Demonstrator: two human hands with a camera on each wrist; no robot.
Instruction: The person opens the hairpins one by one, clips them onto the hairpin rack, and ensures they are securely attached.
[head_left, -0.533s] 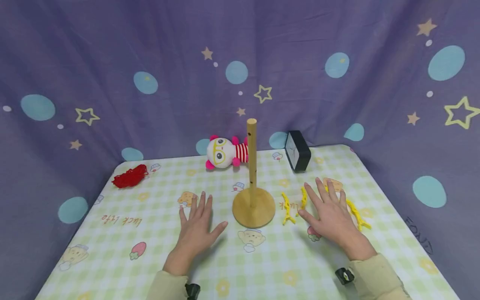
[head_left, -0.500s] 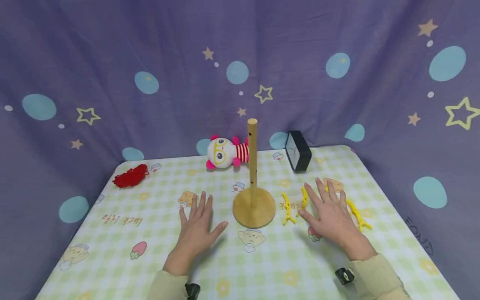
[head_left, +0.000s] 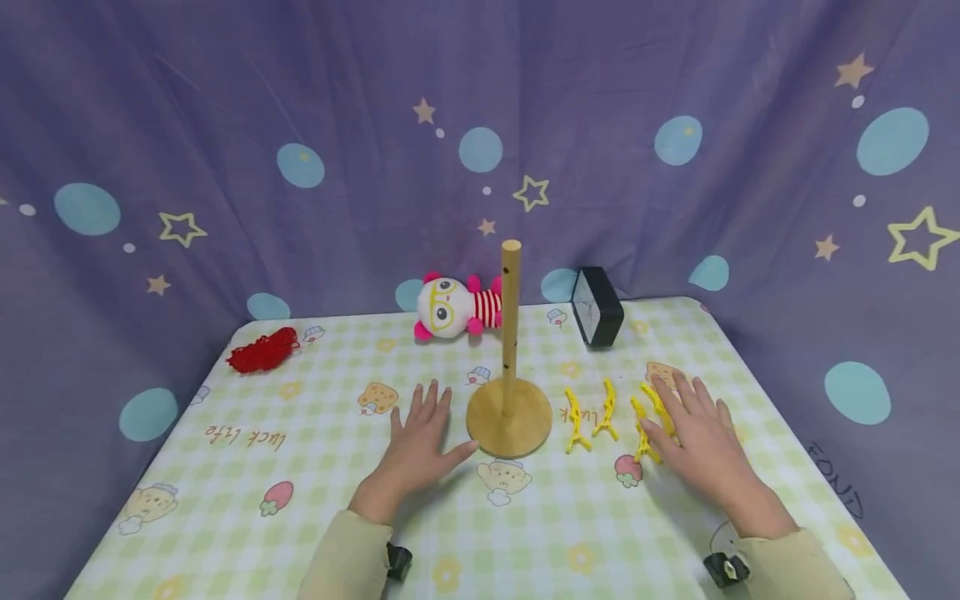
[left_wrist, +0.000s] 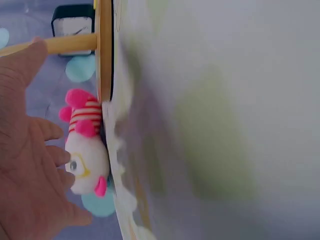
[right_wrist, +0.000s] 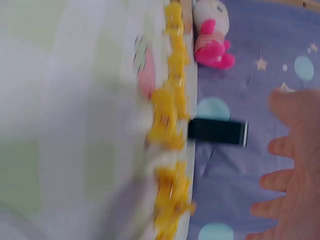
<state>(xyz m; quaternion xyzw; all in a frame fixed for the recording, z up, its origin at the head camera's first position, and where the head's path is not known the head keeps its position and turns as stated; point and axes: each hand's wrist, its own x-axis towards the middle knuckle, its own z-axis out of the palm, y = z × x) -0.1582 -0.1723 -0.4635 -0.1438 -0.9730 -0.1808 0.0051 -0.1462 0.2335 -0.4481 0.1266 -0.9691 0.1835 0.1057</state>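
Note:
My left hand (head_left: 416, 450) is held palm down over the checked cloth, fingers spread and holding nothing. To its right stands a wooden stand (head_left: 510, 417), a round base with an upright pole that has small dark holes. My right hand (head_left: 705, 437) hovers palm down with spread fingers, also holding nothing. Near it lie several yellow branch-shaped plastic pieces (head_left: 575, 419), forked at one end. The closest yellow piece (head_left: 643, 429) shows beside its thumb, and the hand hides part of the group. In the right wrist view, yellow pieces (right_wrist: 165, 117) lie below the hand's level.
Along the back lie a plush panda toy (head_left: 446, 308) in a striped shirt and a black desk clock (head_left: 597, 307). A red tangle of string (head_left: 264, 351) lies at the far left. A purple curtain (head_left: 360, 208) hangs behind the table (head_left: 337, 500).
Both hands have shifted to the right, the right one uncovering yellow pieces it had hidden. Their fingers stay spread. The head view has tilted slightly.

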